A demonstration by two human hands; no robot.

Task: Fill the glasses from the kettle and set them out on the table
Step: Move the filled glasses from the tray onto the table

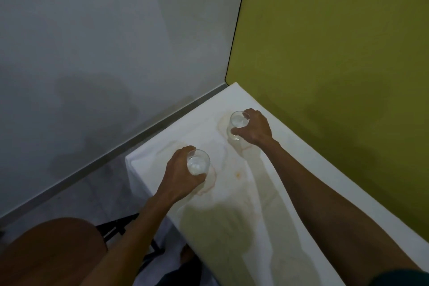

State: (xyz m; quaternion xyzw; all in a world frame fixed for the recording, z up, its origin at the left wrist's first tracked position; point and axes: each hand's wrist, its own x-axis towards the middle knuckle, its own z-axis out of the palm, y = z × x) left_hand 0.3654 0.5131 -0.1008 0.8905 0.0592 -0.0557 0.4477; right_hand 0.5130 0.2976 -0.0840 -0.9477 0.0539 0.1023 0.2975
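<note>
Two clear glasses with water in them stand on a table covered by a stained white cloth (290, 169). My left hand (180, 174) grips the near glass (198, 162) by its side, close to the table's left corner. My right hand (254, 127) holds the far glass (238, 123), thumb and fingers curled round it, near the far end of the table. Both glasses are upright, and whether their bases touch the cloth cannot be told. No kettle is in view.
A green wall (336, 53) runs along the table's right side and a grey wall (104, 42) stands behind. A black cable (236, 30) hangs down the corner. A brown wooden chair seat (53, 251) on a black frame stands at the lower left.
</note>
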